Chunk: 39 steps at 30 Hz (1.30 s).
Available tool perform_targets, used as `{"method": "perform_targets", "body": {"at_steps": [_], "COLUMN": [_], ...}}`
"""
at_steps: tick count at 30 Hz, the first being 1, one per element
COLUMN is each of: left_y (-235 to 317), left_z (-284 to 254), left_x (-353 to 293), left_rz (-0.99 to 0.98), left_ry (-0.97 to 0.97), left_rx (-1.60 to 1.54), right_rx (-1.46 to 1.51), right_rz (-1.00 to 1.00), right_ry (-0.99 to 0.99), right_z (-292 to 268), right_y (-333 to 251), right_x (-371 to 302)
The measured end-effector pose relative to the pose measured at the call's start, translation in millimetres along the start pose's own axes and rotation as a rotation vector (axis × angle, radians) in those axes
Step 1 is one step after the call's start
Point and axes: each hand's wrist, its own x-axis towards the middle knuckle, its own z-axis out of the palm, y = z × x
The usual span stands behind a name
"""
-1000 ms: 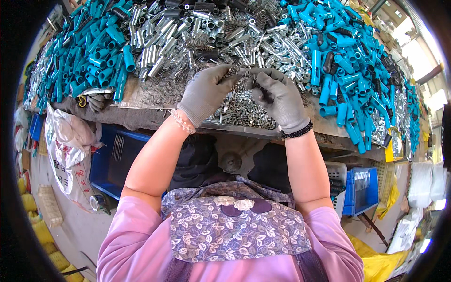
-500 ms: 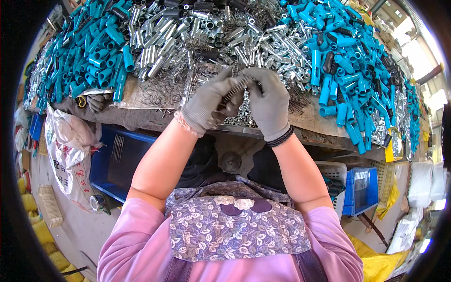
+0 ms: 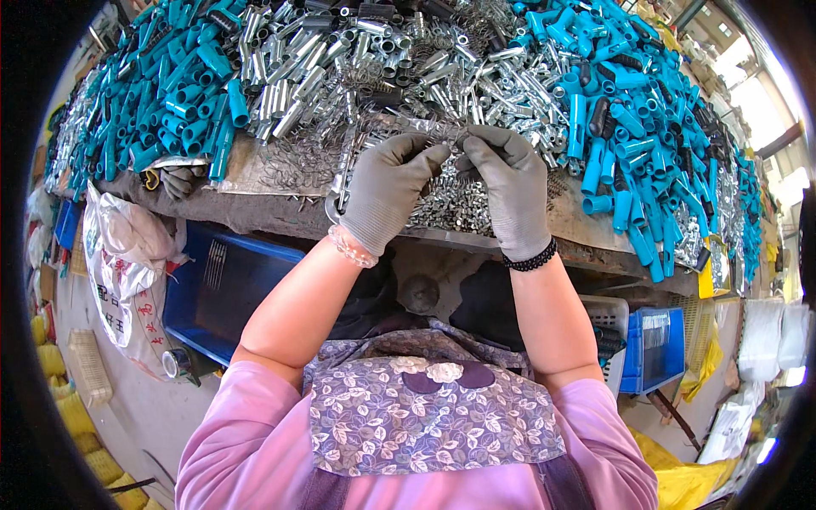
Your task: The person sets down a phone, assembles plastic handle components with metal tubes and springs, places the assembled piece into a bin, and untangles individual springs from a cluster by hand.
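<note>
Both my hands wear grey gloves and are raised over the near edge of the bench, a short gap between them. My left hand (image 3: 387, 185) is closed, thumb and forefinger pinched together toward the right. Facing it, my right hand (image 3: 510, 189) is closed too, its thumb and fingertips together around something small and dark. Thin wire coils show between the fingertips, but they blend with the coil springs (image 3: 365, 78) behind, so what each hand holds cannot be told. Below and between the hands lies a heap of small metal pieces (image 3: 450, 204).
Shiny metal tubes (image 3: 289, 102) are heaped at the back middle. Teal plastic handles (image 3: 183, 110) pile up at left, more teal handles (image 3: 629, 127) at right. Spare gloves (image 3: 178, 180) lie at the left edge. Beneath are a blue crate (image 3: 204, 297), a white sack (image 3: 127, 280) and a blue bin (image 3: 654, 348).
My hands have moved apart, the left slightly left and the right to the right. The dark coil spring seen between them before is no longer plain. More small metal pieces show between the hands.
</note>
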Motion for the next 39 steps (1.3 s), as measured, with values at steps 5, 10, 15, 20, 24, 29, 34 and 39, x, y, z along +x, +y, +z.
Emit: {"method": "perform_targets", "body": {"at_steps": [5, 10, 15, 20, 24, 29, 34, 39], "left_y": [-7, -3, 1, -3, -2, 4, -14, -4], "left_z": [0, 2, 2, 3, 0, -10, 7, 10], "left_x": [-1, -4, -5, -5, -5, -4, 1, 1], "left_rz": [0.053, 0.016, -0.009, 0.032, -0.022, -0.102, 0.189, 0.087], "left_ry": [0.017, 0.045, 0.050, 0.066, 0.020, -0.182, -0.107, -0.027], "left_rx": [-0.010, -0.089, -0.059, -0.114, -0.214, -0.227, 0.120, 0.205], "right_rx": [-0.059, -0.094, -0.092, -0.076, -0.092, -0.007, -0.006, -0.485], "right_rz": [0.008, -0.041, -0.069, -0.040, -0.050, 0.032, 0.052, -0.085], "right_ry": [-0.002, -0.025, -0.028, -0.036, -0.032, -0.036, -0.024, 0.083], "right_z": [0, -5, -6, -8, -10, -10, 0, -8], "right_y": [-1, 8, 10, 12, 12, 14, 34, 34], "right_x": [-3, -1, -1, 1, 2, 3, 8, 11]}}
